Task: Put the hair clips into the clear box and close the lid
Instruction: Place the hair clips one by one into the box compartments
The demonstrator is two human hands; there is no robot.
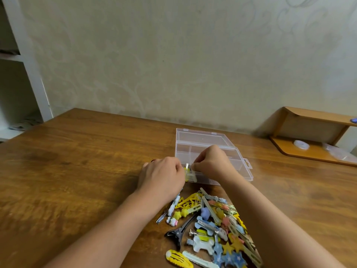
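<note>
Shelving: white unit (23, 74) at far left, off the work.
Surface: brown wood (87, 171), carries everything.
Left hand: (164, 176) at the box's near left corner, fingers curled; seems to pinch a yellow clip (187, 174) with a metal end.
Right hand: (212, 161) over the box's near wall, fingertips pinched on the same clip from the other side.
Clear box: (239, 167) lid (201, 137) open, laid back toward the wall; compartments look mostly bare.
Clip pile: (216, 225) loose on the surface just in front of the box, between the forearms; includes a black alligator clip (179, 232).
Progress: early by my reading. Nearly all clips remain outside, lid unclosed.
Side shelf: wooden (313, 136), far right.
</note>
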